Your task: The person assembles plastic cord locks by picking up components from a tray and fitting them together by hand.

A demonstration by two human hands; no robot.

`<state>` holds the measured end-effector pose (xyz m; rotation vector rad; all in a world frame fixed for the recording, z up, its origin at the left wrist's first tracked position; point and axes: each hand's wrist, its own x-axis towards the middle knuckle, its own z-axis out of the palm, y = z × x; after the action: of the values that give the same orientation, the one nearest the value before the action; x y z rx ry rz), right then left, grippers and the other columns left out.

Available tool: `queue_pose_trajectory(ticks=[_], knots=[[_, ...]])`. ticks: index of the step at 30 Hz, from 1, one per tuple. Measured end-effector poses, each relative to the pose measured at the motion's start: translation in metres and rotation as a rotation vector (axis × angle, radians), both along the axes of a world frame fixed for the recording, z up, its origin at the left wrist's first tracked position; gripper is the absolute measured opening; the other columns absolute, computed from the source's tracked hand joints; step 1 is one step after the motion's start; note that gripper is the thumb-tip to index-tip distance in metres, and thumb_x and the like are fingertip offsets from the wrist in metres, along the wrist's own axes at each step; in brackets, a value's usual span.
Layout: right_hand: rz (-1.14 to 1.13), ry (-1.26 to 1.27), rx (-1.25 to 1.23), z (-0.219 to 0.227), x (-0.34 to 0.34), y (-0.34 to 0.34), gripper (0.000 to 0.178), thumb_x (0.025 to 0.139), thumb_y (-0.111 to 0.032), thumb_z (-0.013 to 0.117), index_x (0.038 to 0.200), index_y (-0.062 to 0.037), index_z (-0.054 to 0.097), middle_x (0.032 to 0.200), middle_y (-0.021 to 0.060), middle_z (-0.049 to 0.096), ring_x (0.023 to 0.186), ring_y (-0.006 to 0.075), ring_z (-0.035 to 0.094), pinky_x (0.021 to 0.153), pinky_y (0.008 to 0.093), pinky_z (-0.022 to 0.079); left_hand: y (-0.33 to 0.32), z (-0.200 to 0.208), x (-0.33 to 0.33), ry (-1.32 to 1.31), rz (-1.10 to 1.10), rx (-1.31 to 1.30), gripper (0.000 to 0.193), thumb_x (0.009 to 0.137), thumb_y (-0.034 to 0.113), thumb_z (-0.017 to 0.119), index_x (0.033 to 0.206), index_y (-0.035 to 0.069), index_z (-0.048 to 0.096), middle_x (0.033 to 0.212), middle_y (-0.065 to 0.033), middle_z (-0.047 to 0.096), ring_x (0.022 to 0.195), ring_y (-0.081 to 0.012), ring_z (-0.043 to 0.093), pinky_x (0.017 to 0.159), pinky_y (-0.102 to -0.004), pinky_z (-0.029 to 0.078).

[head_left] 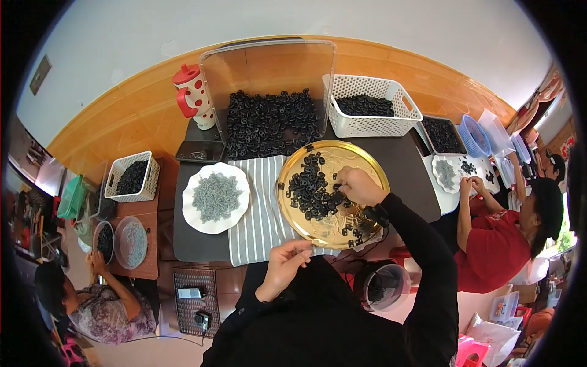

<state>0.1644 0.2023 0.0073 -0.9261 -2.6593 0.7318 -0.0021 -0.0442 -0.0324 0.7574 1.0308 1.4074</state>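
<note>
The right hand (359, 185) reaches over the round gold metal tray (367, 162) on the dark surface (195, 241), its grip pinched together on one of the small black plastic pieces (309, 192) heaped in the tray's middle. The left hand (286, 260) hovers at the tray's near rim, fingers curled loosely; I cannot tell whether it holds anything. A white scalloped plate of grey pieces (216, 197) sits to the left, beside a striped cloth (260, 214).

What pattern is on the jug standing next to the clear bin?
The jug is white with red polka dots, plus a red lid and handle, seen in the head view.
</note>
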Motion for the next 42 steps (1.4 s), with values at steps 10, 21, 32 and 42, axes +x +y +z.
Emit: queue_pose_trajectory(ticks=[10, 21, 32, 42], knots=[[0.053, 0.27, -0.42, 0.035, 0.008, -0.047, 0.01, 0.081, -0.008, 0.056, 0.08, 0.0019, 0.057, 0.073, 0.015, 0.057, 0.07, 0.0286, 0.059, 0.063, 0.0355, 0.046, 0.008, 0.007, 0.002, 0.018, 0.053, 0.062, 0.023, 0.089, 0.002, 0.059, 0.111, -0.001, 0.062, 0.092, -0.0053, 0.064, 0.075, -0.0091, 0.058, 0.063, -0.0219, 0.047], [0.186, 0.368, -0.17, 0.005, -0.003, -0.103, 0.012, 0.081, -0.011, 0.059, 0.078, 0.0012, 0.057, 0.075, 0.0155, 0.055, 0.07, 0.0321, 0.057, 0.063, 0.0388, 0.046, 0.013, 0.02, -0.007, 0.356, 0.181, 0.179, 0.011, 0.087, -0.003, 0.058, 0.096, -0.004, 0.065, 0.087, -0.0055, 0.058, 0.069, -0.0106, 0.057, 0.059, -0.0216, 0.047], [-0.042, 0.107, 0.161, 0.013, 0.015, -0.02, 0.006, 0.077, -0.006, 0.058, 0.08, -0.0021, 0.06, 0.077, 0.0185, 0.056, 0.071, 0.0387, 0.058, 0.065, 0.0453, 0.047, 0.022, 0.011, -0.027, 1.318, 0.498, 0.322, 0.014, 0.073, -0.002, 0.065, 0.086, 0.002, 0.066, 0.085, -0.0114, 0.056, 0.079, -0.0289, 0.051, 0.067, -0.0373, 0.042], [-0.05, -0.092, 0.078, -0.003, -0.012, 0.022, 0.014, 0.072, -0.01, 0.067, 0.079, -0.0021, 0.059, 0.083, 0.0203, 0.06, 0.08, 0.0382, 0.059, 0.07, 0.0446, 0.046, 0.011, 0.02, -0.031, 1.183, 0.515, 0.328, 0.018, 0.076, -0.001, 0.064, 0.094, -0.004, 0.063, 0.092, -0.0138, 0.057, 0.085, -0.0292, 0.052, 0.073, -0.0362, 0.043]])
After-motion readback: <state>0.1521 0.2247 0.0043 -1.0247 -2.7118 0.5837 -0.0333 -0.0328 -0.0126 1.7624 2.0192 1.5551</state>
